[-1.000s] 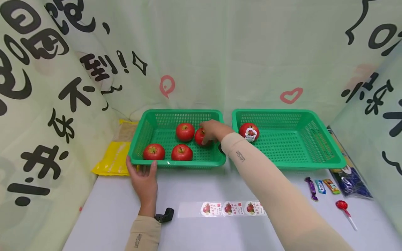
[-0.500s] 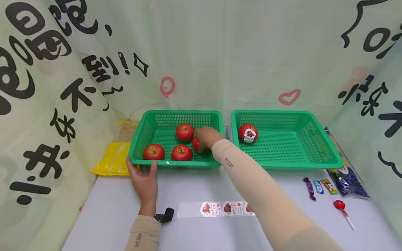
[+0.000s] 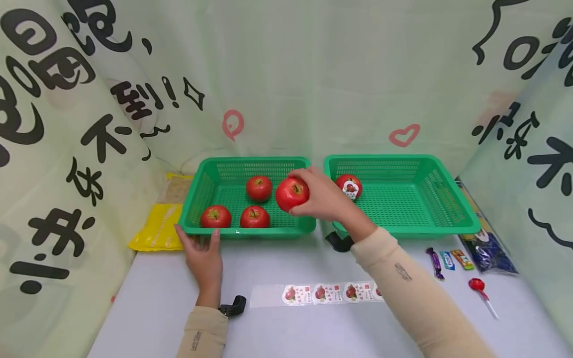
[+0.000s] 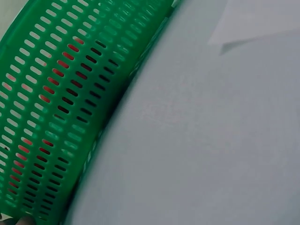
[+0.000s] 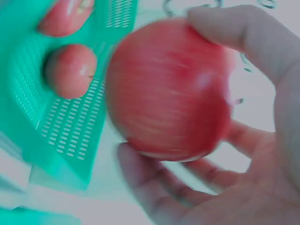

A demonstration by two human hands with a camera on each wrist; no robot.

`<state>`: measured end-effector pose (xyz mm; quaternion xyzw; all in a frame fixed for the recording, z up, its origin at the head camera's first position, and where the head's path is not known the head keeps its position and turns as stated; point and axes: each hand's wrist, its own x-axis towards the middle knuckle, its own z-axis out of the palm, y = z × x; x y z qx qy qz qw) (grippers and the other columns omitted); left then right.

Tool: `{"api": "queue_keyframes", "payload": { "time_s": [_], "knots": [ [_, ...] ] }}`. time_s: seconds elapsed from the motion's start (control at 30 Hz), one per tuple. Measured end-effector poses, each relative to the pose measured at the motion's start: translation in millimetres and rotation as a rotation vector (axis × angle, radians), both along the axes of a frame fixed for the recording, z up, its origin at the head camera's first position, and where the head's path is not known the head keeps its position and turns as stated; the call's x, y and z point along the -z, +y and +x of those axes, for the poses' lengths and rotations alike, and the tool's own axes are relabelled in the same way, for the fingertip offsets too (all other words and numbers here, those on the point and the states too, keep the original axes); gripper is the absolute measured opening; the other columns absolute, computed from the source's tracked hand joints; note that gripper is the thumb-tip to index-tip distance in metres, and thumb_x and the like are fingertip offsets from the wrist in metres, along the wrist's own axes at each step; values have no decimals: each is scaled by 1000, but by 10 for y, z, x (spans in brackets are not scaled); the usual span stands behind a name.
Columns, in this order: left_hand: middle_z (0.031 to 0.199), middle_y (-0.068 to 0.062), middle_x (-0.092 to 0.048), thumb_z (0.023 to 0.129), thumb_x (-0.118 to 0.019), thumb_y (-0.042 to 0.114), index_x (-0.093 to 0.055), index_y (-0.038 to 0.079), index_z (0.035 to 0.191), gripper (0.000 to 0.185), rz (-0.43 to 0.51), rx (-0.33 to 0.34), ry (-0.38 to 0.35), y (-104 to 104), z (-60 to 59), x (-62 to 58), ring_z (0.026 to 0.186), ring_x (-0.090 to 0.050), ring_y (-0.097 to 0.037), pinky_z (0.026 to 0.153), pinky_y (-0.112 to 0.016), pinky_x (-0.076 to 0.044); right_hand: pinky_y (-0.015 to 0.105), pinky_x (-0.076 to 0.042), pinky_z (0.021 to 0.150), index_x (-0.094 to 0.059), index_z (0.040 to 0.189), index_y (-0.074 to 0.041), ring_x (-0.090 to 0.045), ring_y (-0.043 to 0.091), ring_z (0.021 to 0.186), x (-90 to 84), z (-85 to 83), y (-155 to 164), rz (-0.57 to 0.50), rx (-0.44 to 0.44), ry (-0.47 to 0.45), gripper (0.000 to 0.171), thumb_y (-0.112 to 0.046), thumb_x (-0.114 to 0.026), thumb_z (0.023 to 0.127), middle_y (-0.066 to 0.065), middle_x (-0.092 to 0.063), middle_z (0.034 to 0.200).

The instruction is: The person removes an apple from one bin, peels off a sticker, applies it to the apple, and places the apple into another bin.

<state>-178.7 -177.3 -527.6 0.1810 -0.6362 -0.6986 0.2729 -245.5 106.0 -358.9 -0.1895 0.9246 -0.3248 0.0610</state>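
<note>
My right hand (image 3: 320,196) grips a red apple (image 3: 292,193) and holds it above the right end of the left green basket (image 3: 243,231). Close up, the apple (image 5: 168,89) sits between thumb and fingers (image 5: 154,187). Three more red apples (image 3: 258,188) lie in that basket. My left hand (image 3: 201,251) rests against the basket's front left rim, thumb up on the edge. The right green basket (image 3: 447,219) holds one apple with a sticker (image 3: 349,186). A strip of apple stickers (image 3: 322,293) lies on the table in front of me.
A yellow bag (image 3: 158,226) lies left of the left basket. Wrapped sweets (image 3: 440,261), a red lollipop (image 3: 479,288) and a dark packet (image 3: 488,251) sit at the right. Printed cloth walls close in the back and sides. The basket wall (image 4: 61,108) fills the left wrist view.
My right hand closed on an apple in the left basket and lifted it up and to the right. My left hand stayed at the basket's rim.
</note>
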Motion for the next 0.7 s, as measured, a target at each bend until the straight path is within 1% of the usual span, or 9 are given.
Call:
{"api": "queue_keyframes", "payload": {
  "time_s": [0.13, 0.27, 0.37, 0.43, 0.47, 0.5, 0.57, 0.63, 0.7],
  "knots": [
    [173, -11, -32, 96, -80, 20, -7, 26, 172, 106, -40, -19, -50, 16, 44, -47, 156, -41, -27, 126, -47, -38, 49, -65, 89, -55, 149, -15, -58, 30, 129, 145, 460, 277, -160, -8, 103, 82, -27, -90, 76, 7, -58, 144],
    [171, -11, -35, 102, -72, 31, -10, 23, 171, 94, 93, -50, -86, 76, 108, -159, 154, -42, -25, 127, -41, -39, 38, -64, 89, -54, 146, -12, -60, 31, 127, 492, 828, 511, -334, 18, 92, 79, -20, -91, 76, 9, -61, 143],
    [146, -10, -50, 107, -63, 35, -28, 15, 157, 64, 243, -145, -51, 159, 176, -252, 138, -52, -24, 119, -30, -47, 28, -62, 92, -51, 144, -6, -58, 27, 128, 828, 995, 647, -503, 31, 35, 76, -12, -89, 78, 15, -60, 142],
    [119, -4, -55, 108, -60, 32, -40, 13, 135, 38, 255, -192, -36, 228, 227, -284, 114, -58, -22, 101, -22, -52, 25, -61, 93, -48, 144, -2, -57, 22, 128, 1034, 1056, 700, -597, 34, -8, 76, -9, -87, 79, 18, -57, 142],
    [107, -2, -53, 108, -61, 29, -44, 12, 122, 28, 241, -190, -36, 260, 252, -289, 102, -58, -20, 90, -22, -53, 25, -61, 93, -46, 144, -1, -57, 21, 128, 1128, 1070, 714, -633, 35, -26, 76, -9, -86, 80, 20, -56, 143],
    [96, -1, -53, 107, -62, 24, -46, 11, 112, 21, 209, -171, -46, 289, 272, -278, 90, -57, -18, 79, -21, -51, 25, -61, 93, -46, 145, 0, -56, 20, 129, 1211, 1074, 719, -661, 33, -42, 75, -9, -85, 81, 22, -55, 143],
    [83, 3, -53, 104, -66, 16, -51, 8, 98, 18, 94, -76, -84, 335, 301, -231, 74, -52, -13, 66, -18, -47, 28, -62, 93, -47, 146, -2, -55, 21, 129, 1347, 1064, 707, -685, 40, -73, 75, -10, -84, 82, 22, -54, 145],
    [78, 4, -57, 100, -70, 9, -58, 4, 92, 15, -50, 67, -99, 358, 312, -165, 70, -53, -10, 63, -17, -47, 31, -62, 93, -48, 147, -4, -54, 26, 130, 1446, 1043, 682, -662, 64, -90, 74, -13, -84, 83, 21, -55, 145],
    [79, 5, -62, 96, -73, 4, -64, 3, 90, 11, -232, 205, -99, 358, 301, -82, 73, -57, -7, 66, -17, -49, 35, -62, 94, -51, 147, -8, -55, 32, 130, 1507, 1018, 650, -607, 107, -93, 73, -17, -85, 84, 18, -57, 144]
  ]
}}
